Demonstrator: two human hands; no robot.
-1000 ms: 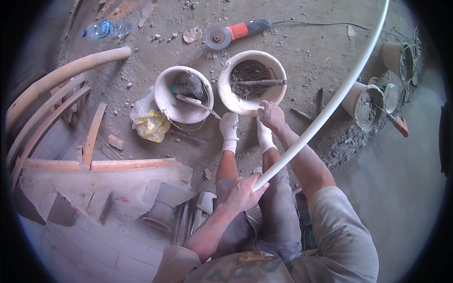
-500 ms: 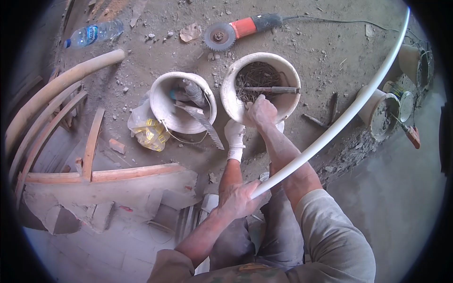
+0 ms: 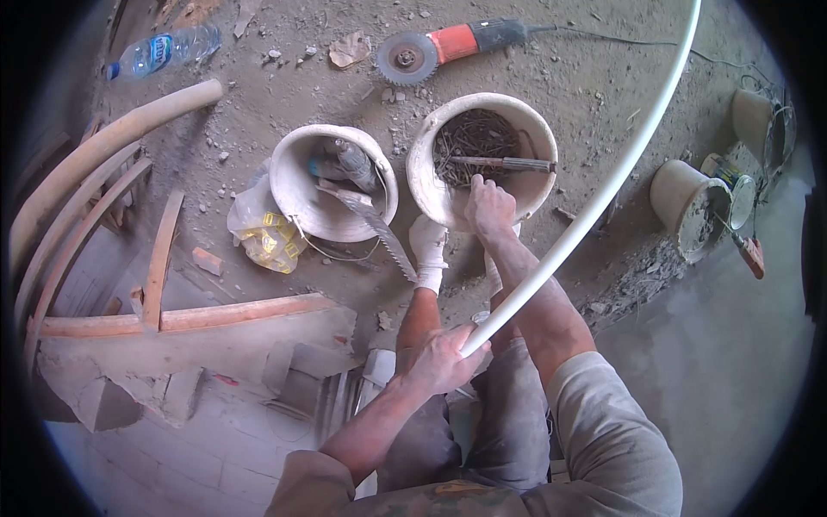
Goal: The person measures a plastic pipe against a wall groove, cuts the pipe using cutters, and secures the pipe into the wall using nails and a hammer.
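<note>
My left hand [image 3: 446,360] is wrapped round a long white plastic pipe [image 3: 594,202] close to its lower end. From there the pipe crosses over my right forearm and curves up past the top edge. My right hand [image 3: 492,207] is at the near side of a whitish bucket [image 3: 422,181], its fingers closed and reaching in over the rim. What those fingers hold, if anything, is hidden. Nails [image 3: 478,136], by their look, fill the bucket's bottom. Across them lies a slim metal tool [image 3: 508,163] with a ribbed end, just beyond my right hand.
A second bucket [image 3: 284,185] holds a power tool and a handsaw [image 3: 379,228]. An angle grinder [image 3: 448,47] lies beyond, cord trailing right. Left are a water bottle [image 3: 168,52], a plastic bag [image 3: 263,237] and curved wooden pieces [image 3: 112,138]. A mortar-crusted bucket [image 3: 680,202] tips over at right.
The pipe's far part has swung left, while my left hand keeps its grip. My right hand has shifted slightly right and down at the nail bucket. The view has shifted slightly.
</note>
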